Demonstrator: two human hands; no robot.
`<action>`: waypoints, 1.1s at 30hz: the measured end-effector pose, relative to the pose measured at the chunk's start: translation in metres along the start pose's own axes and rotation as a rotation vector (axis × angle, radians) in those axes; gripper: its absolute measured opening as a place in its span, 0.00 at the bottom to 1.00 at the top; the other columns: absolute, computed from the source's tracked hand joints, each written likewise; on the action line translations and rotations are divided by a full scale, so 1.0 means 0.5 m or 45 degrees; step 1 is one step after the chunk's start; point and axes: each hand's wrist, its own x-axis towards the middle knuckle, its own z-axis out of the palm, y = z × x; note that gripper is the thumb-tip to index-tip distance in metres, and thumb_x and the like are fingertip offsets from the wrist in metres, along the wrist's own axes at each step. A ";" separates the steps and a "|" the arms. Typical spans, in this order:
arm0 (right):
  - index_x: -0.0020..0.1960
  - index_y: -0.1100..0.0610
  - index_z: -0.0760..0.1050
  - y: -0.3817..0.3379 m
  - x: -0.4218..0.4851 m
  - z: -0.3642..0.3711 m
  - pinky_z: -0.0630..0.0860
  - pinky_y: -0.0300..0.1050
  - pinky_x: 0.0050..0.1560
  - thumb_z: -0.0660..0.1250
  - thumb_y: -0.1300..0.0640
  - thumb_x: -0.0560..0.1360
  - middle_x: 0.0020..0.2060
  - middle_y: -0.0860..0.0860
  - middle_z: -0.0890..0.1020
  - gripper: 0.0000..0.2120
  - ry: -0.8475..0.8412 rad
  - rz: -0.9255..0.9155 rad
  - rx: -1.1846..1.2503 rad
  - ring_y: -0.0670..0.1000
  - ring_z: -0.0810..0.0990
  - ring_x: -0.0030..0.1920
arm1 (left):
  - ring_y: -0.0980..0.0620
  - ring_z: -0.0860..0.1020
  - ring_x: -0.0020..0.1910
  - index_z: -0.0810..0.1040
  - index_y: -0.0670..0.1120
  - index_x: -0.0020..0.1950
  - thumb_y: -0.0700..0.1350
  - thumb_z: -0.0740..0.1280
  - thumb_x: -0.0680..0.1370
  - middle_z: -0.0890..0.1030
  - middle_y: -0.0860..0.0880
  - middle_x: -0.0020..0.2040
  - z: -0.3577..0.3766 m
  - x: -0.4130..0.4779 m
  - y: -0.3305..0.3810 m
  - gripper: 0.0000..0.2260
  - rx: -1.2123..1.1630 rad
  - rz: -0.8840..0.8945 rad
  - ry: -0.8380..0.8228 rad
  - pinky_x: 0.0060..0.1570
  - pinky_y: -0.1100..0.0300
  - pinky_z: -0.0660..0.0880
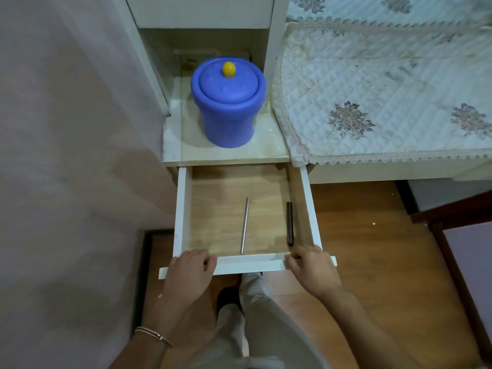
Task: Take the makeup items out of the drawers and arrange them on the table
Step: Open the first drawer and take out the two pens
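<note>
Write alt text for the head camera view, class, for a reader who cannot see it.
Both hands, left hand and right hand, grip the front edge of an open white drawer holding a slim silver stick and a dark pen-like tube. Above it, a lidded blue jar stands on a shelf beside a quilted cloth.

Pale pink wall [66, 129], wooden floor [372, 262], quilted floral cloth [386, 89] on tabletop

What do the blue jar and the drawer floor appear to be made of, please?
Blue jar: probably moulded plastic or rubber, matte, with soft rounded edges and even colour; its yellow knob looks glossier. Drawer floor: light wood or veneer, showing grain lines.
</note>
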 end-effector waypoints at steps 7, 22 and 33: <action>0.35 0.58 0.71 -0.017 0.031 -0.028 0.67 0.43 0.36 0.57 0.53 0.75 0.34 0.52 0.75 0.13 -0.200 0.094 -0.103 0.55 0.74 0.38 | 0.49 0.74 0.35 0.66 0.49 0.34 0.51 0.54 0.79 0.72 0.52 0.30 -0.012 0.044 0.017 0.15 0.098 -0.020 -0.120 0.30 0.59 0.63; 0.70 0.62 0.50 -0.041 0.261 0.033 0.75 0.51 0.55 0.55 0.67 0.77 0.65 0.62 0.68 0.24 -0.382 0.301 -0.202 0.60 0.76 0.58 | 0.39 0.77 0.54 0.73 0.40 0.54 0.42 0.60 0.76 0.79 0.39 0.55 0.073 0.260 0.171 0.09 -0.042 -0.234 -0.317 0.41 0.56 0.70; 0.46 0.51 0.64 -0.063 0.227 -0.129 0.76 0.52 0.40 0.64 0.60 0.71 0.39 0.52 0.78 0.09 0.152 0.172 0.584 0.55 0.78 0.37 | 0.49 0.76 0.36 0.73 0.48 0.42 0.44 0.65 0.72 0.77 0.52 0.34 -0.092 0.262 0.237 0.02 -0.454 0.029 -0.031 0.40 0.55 0.73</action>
